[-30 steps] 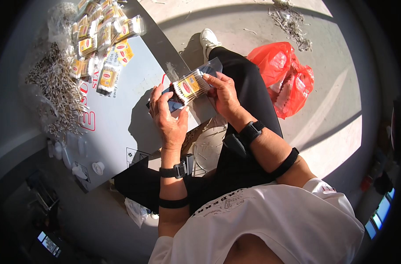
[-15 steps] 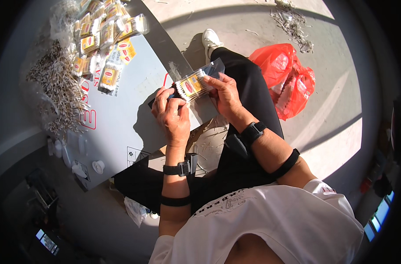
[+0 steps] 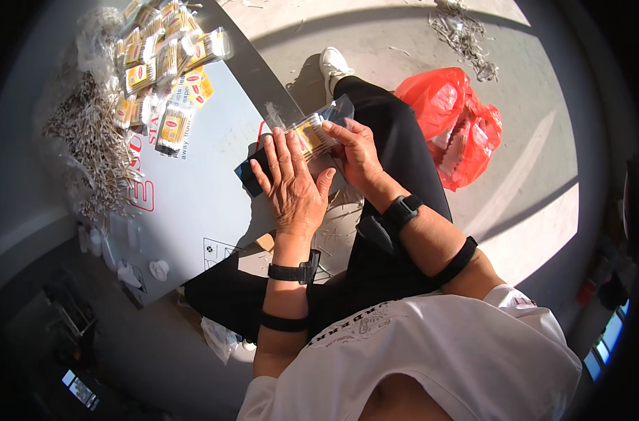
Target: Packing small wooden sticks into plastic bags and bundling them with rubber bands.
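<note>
My left hand (image 3: 291, 179) lies flat, palm down, pressing a small clear packet (image 3: 312, 133) with a yellow label against the edge of a grey board (image 3: 200, 203). A dark flat thing (image 3: 248, 175) shows under the left fingers. My right hand (image 3: 358, 151) pinches the packet's right end, whose clear flap sticks up past the fingertips. Both wrists wear black bands. The packet's lower part is hidden under my left palm.
A heap of several filled yellow-labelled packets (image 3: 162, 52) sits at the board's far end, beside a pile of thin pale sticks (image 3: 88, 147). A red plastic bag (image 3: 460, 126) lies on the concrete floor to the right, and more sticks (image 3: 463, 31) are scattered beyond it.
The packet has come down from being held in the air onto the board. My left hand opened flat and now presses on it, while the right still grips its end.
</note>
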Action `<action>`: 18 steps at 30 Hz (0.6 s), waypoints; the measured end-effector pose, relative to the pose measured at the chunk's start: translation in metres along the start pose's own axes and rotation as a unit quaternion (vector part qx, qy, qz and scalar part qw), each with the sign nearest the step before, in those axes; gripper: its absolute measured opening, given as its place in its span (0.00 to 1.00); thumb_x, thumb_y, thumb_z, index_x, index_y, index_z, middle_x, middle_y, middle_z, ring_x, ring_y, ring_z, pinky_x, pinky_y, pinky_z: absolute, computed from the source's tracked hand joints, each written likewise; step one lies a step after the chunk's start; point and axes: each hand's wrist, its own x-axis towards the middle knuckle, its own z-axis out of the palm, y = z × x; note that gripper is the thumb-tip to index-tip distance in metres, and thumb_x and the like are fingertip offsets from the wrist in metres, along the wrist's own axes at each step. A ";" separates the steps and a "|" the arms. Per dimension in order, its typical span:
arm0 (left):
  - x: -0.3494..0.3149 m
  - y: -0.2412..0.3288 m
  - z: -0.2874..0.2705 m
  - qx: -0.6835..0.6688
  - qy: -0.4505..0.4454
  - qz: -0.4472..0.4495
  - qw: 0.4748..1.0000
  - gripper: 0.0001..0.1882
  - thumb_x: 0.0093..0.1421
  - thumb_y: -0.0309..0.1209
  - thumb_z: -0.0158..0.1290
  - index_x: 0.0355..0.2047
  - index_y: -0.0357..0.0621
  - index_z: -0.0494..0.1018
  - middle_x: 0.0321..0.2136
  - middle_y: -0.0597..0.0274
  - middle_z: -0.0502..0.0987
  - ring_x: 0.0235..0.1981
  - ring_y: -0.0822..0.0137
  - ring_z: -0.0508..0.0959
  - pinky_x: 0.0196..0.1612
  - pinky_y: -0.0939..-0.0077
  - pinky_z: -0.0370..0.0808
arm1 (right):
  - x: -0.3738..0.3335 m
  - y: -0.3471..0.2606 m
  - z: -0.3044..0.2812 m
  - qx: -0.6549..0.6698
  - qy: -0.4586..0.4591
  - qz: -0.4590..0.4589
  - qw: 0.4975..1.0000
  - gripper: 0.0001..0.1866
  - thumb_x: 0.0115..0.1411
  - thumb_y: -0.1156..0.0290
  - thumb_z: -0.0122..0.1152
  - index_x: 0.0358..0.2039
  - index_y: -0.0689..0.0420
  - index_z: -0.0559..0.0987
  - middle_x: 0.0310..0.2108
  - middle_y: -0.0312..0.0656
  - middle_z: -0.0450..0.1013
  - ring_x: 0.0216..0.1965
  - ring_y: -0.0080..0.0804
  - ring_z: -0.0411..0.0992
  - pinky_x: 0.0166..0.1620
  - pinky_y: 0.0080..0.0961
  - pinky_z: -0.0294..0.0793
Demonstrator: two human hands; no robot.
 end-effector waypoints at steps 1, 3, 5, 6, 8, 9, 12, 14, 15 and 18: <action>0.000 0.001 0.000 0.009 -0.004 -0.002 1.000 0.46 0.63 0.57 0.44 0.69 0.37 0.44 0.70 0.47 0.43 0.72 0.50 0.41 0.68 0.41 0.31 | 0.001 -0.001 -0.002 0.007 -0.014 0.003 1.000 0.07 0.53 0.73 0.70 0.26 0.55 0.78 0.23 0.31 0.74 0.22 0.17 0.68 0.26 0.19 0.65; 0.001 0.002 -0.001 0.018 -0.008 -0.004 1.000 0.47 0.62 0.56 0.46 0.69 0.37 0.44 0.70 0.47 0.43 0.72 0.51 0.41 0.68 0.41 0.31 | -0.001 0.001 0.003 0.005 -0.012 -0.008 1.000 0.06 0.52 0.75 0.70 0.27 0.57 0.79 0.25 0.33 0.76 0.24 0.19 0.70 0.28 0.19 0.69; 0.001 0.001 -0.002 0.021 -0.021 -0.004 1.000 0.48 0.60 0.54 0.50 0.69 0.36 0.44 0.70 0.47 0.43 0.72 0.51 0.40 0.68 0.41 0.31 | -0.002 0.001 0.006 0.004 -0.010 -0.019 1.000 0.07 0.51 0.76 0.70 0.29 0.59 0.79 0.26 0.35 0.77 0.25 0.20 0.73 0.31 0.20 0.72; 0.001 0.002 -0.002 0.021 -0.021 -0.004 1.000 0.48 0.60 0.54 0.50 0.69 0.36 0.44 0.70 0.47 0.43 0.72 0.51 0.40 0.68 0.41 0.31 | -0.001 0.002 0.005 0.002 -0.020 -0.027 0.999 0.08 0.50 0.78 0.70 0.31 0.61 0.80 0.28 0.37 0.78 0.27 0.21 0.74 0.33 0.20 0.74; 0.001 0.003 -0.002 0.010 -0.014 -0.003 1.000 0.48 0.59 0.51 0.53 0.69 0.36 0.44 0.70 0.46 0.43 0.72 0.51 0.41 0.69 0.42 0.31 | 0.001 0.004 0.002 -0.001 -0.030 -0.036 0.999 0.09 0.50 0.79 0.70 0.32 0.62 0.80 0.29 0.38 0.79 0.29 0.21 0.75 0.36 0.21 0.75; 0.001 0.002 -0.002 0.011 -0.014 -0.003 1.000 0.48 0.59 0.51 0.53 0.69 0.36 0.44 0.70 0.46 0.43 0.72 0.51 0.41 0.69 0.42 0.31 | 0.002 0.005 0.003 -0.012 -0.027 -0.040 0.999 0.08 0.50 0.80 0.70 0.32 0.62 0.80 0.29 0.38 0.79 0.28 0.21 0.75 0.35 0.21 0.75; 0.001 0.002 -0.003 0.009 -0.018 -0.004 1.000 0.46 0.62 0.50 0.49 0.69 0.36 0.43 0.70 0.46 0.44 0.72 0.52 0.42 0.69 0.45 0.33 | 0.002 0.006 0.004 -0.020 -0.024 -0.047 0.998 0.08 0.50 0.80 0.69 0.31 0.62 0.80 0.28 0.37 0.79 0.28 0.21 0.75 0.34 0.21 0.75; 0.001 0.002 -0.002 -0.004 -0.012 0.001 1.000 0.46 0.61 0.48 0.52 0.69 0.36 0.43 0.70 0.46 0.44 0.72 0.51 0.43 0.69 0.45 0.34 | 0.002 0.007 0.007 -0.018 -0.024 -0.049 0.998 0.07 0.51 0.79 0.69 0.31 0.62 0.80 0.28 0.37 0.79 0.27 0.21 0.75 0.34 0.21 0.75; 0.002 0.002 -0.003 -0.004 -0.011 0.001 1.000 0.46 0.61 0.48 0.52 0.69 0.36 0.43 0.70 0.46 0.44 0.72 0.51 0.43 0.69 0.45 0.34 | 0.003 0.008 0.009 -0.030 -0.020 -0.060 0.998 0.07 0.51 0.79 0.68 0.31 0.62 0.80 0.28 0.37 0.79 0.27 0.20 0.74 0.34 0.20 0.75; 0.002 0.004 -0.005 -0.005 -0.022 -0.001 1.000 0.47 0.59 0.46 0.55 0.69 0.36 0.43 0.70 0.45 0.44 0.72 0.51 0.44 0.69 0.44 0.35 | 0.004 0.007 0.010 -0.048 -0.023 -0.075 0.996 0.05 0.53 0.79 0.68 0.31 0.62 0.80 0.28 0.36 0.79 0.27 0.19 0.74 0.33 0.20 0.75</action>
